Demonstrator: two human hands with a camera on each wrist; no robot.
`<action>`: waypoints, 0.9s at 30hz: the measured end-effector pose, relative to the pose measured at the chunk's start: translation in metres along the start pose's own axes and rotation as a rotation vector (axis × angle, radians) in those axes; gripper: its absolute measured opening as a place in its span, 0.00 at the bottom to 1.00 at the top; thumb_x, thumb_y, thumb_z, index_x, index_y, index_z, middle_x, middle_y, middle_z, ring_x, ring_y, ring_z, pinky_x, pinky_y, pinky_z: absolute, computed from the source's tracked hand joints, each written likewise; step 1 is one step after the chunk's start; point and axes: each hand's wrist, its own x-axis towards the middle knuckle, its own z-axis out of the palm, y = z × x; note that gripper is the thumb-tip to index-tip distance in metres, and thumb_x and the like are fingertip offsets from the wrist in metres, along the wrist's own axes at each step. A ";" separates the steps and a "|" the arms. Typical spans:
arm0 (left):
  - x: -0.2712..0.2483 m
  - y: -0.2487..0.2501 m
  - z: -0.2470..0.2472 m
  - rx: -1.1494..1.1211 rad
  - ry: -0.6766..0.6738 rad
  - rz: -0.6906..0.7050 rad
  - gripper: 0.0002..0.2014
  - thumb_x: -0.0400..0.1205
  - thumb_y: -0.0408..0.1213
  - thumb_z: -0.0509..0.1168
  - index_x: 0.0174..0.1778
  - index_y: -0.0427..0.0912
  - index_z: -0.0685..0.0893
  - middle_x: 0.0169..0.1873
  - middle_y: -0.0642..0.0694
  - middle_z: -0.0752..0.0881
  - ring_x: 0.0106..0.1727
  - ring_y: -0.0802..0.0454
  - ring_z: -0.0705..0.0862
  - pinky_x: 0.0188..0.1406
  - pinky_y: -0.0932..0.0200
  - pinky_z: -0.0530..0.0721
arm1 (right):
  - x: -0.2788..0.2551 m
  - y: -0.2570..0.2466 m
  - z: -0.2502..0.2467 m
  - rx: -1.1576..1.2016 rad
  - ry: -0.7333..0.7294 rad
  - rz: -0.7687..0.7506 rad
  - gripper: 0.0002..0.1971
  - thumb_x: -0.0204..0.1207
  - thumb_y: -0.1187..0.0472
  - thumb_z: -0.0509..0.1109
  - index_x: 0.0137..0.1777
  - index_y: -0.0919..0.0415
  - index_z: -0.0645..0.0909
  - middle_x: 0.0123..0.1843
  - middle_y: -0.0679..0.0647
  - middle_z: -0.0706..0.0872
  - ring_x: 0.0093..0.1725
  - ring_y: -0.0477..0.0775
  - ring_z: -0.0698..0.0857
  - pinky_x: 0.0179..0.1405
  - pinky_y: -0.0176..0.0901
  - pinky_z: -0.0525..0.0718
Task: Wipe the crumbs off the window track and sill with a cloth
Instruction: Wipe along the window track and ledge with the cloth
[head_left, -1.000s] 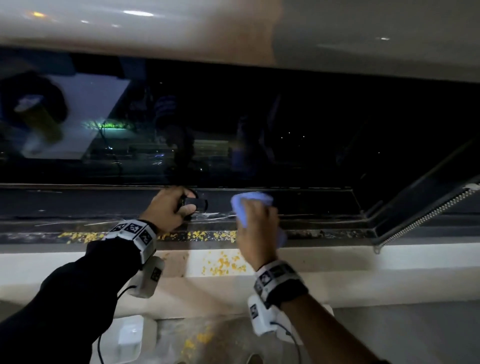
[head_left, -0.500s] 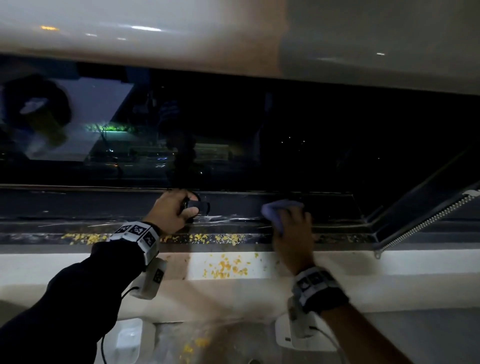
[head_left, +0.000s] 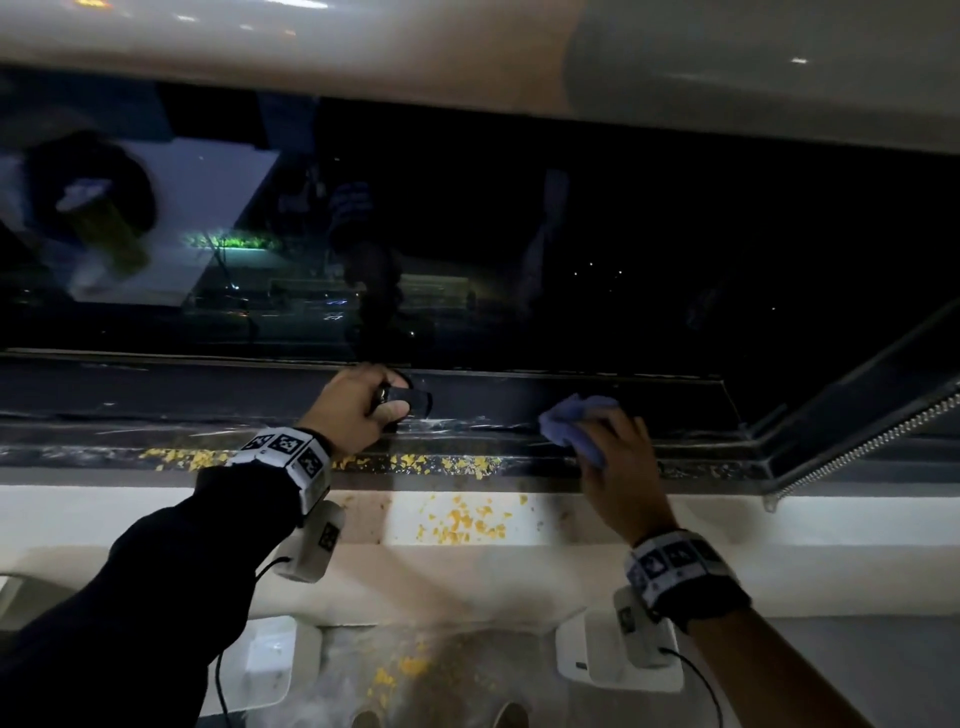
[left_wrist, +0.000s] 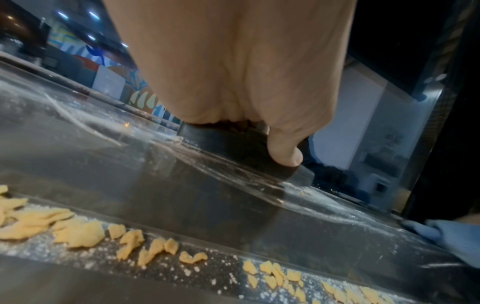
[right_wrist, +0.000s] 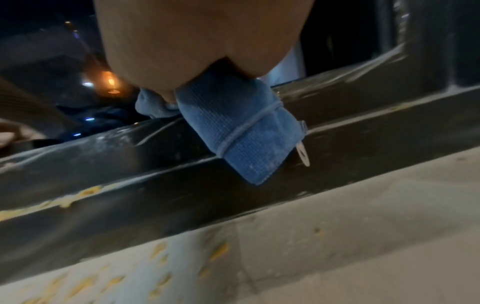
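Observation:
My right hand grips a bunched blue cloth and holds it down on the dark window track, right of centre. A corner of the cloth hangs over the track's front rail. My left hand grips the black window handle at the middle of the frame. Yellow crumbs lie along the track between and left of my hands. More crumbs sit on the white sill below.
The dark window pane fills the upper view. An opened sash with a ribbed edge angles in at the right. White dust streaks the track near the handle. Some crumbs lie on the floor below, between two white fittings.
My right hand has slid the cloth to the right along the track, away from the handle. My left hand has stayed on the handle.

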 end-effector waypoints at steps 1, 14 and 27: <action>0.000 0.000 0.000 -0.002 0.001 0.000 0.11 0.78 0.44 0.68 0.56 0.51 0.82 0.53 0.49 0.84 0.56 0.46 0.80 0.59 0.46 0.79 | -0.003 0.013 -0.004 0.013 0.033 0.010 0.23 0.67 0.70 0.65 0.61 0.54 0.81 0.62 0.52 0.79 0.62 0.59 0.79 0.58 0.48 0.72; 0.001 0.000 0.001 0.016 -0.004 0.019 0.15 0.75 0.49 0.65 0.56 0.50 0.83 0.53 0.47 0.85 0.56 0.44 0.81 0.60 0.48 0.78 | 0.018 -0.137 0.072 0.353 -0.144 0.264 0.33 0.61 0.74 0.63 0.68 0.52 0.79 0.65 0.49 0.73 0.61 0.55 0.72 0.64 0.41 0.70; 0.003 -0.004 0.003 0.019 -0.018 0.015 0.12 0.79 0.44 0.68 0.57 0.50 0.81 0.53 0.48 0.85 0.56 0.46 0.81 0.59 0.47 0.80 | -0.005 0.067 -0.013 -0.259 0.176 0.665 0.27 0.66 0.54 0.56 0.61 0.61 0.85 0.60 0.66 0.83 0.59 0.72 0.80 0.58 0.57 0.69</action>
